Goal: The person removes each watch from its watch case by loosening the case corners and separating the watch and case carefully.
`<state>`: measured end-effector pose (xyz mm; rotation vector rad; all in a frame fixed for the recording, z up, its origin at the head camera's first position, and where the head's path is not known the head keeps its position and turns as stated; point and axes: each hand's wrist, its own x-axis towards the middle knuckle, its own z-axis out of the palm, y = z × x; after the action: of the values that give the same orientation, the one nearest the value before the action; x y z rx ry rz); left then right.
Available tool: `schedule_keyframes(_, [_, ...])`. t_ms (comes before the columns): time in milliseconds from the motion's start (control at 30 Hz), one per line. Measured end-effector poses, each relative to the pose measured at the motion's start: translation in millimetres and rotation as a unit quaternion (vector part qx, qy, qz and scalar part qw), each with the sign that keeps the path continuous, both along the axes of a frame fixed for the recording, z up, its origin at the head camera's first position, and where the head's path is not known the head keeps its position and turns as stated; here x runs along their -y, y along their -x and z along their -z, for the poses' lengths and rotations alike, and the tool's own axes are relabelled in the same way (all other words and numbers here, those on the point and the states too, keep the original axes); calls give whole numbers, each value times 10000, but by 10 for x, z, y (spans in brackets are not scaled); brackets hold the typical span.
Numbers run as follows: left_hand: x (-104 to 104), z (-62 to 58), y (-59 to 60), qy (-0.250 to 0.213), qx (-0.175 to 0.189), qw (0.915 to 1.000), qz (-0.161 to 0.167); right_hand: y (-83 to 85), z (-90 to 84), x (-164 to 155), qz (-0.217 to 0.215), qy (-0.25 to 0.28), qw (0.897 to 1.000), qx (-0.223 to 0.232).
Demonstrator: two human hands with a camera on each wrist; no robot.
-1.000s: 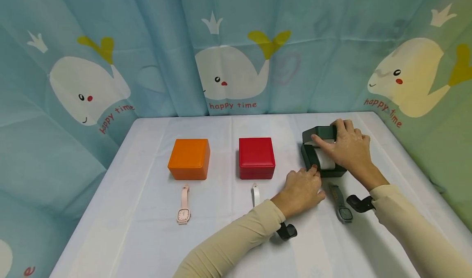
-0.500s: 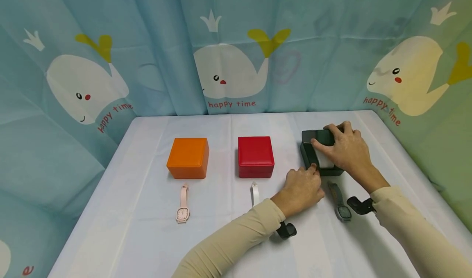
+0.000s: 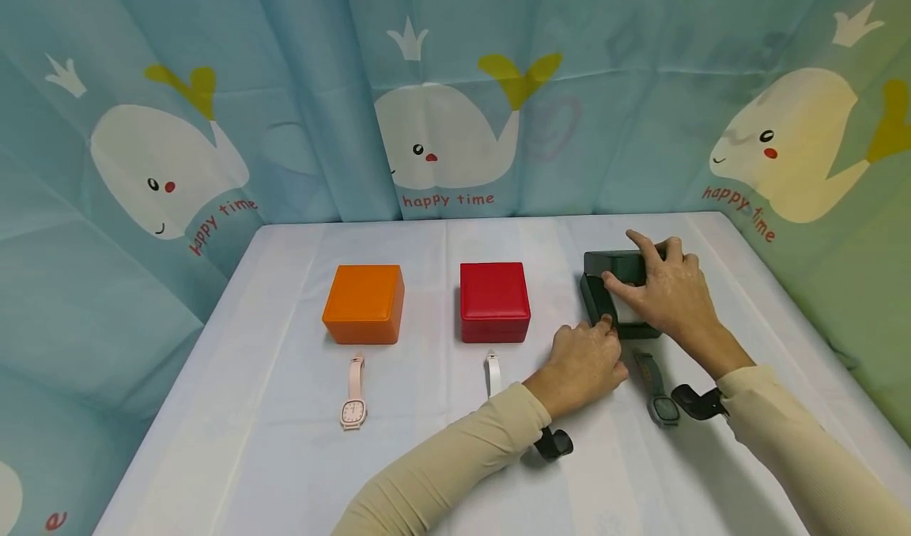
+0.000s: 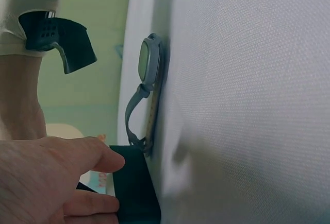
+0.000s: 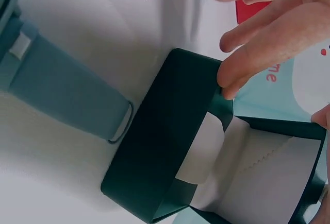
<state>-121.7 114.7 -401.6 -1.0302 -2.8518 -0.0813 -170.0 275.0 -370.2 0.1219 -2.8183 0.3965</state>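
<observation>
A dark green watch box (image 3: 595, 303) stands at the table's right with its lid (image 3: 596, 263) raised and a pale cushion (image 5: 199, 154) inside. My left hand (image 3: 580, 366) touches the box's front left corner with its fingertips. Over the box reaches my right hand (image 3: 672, 291), its thumb by the lid's near edge and its index finger lifted behind; fingertips (image 5: 320, 117) meet the lid edge in the right wrist view. A grey-green watch (image 3: 664, 409) lies in front of the box, its strap (image 4: 132, 112) pointing toward it.
An orange box (image 3: 364, 304) and a red box (image 3: 494, 303), both closed, stand to the left. A pink watch (image 3: 353, 413) lies before the orange one. My left forearm (image 3: 455, 461) partly covers a white watch strap (image 3: 493, 374). A whale-print curtain (image 3: 306, 125) hangs behind the table.
The lid of the green box has tilted slightly further back. My right hand's index finger has lifted away from the lid. My left hand has stayed at the box's corner.
</observation>
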Motion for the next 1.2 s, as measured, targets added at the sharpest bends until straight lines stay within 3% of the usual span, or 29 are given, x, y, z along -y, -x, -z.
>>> schedule_keyframes(667, [-4, 5, -16, 69, -156, 9998, -93, -235, 207, 31, -85, -1, 9998, -180])
schedule_keyframes(900, [-3, 7, -13, 126, 72, 9998, -131, -253, 237, 32, -73, 13, 9999, -149])
schedule_keyframes(1200, [11, 10, -1, 74, 464, 9987, -196, -293, 334, 19, -174, 178, 9987, -440])
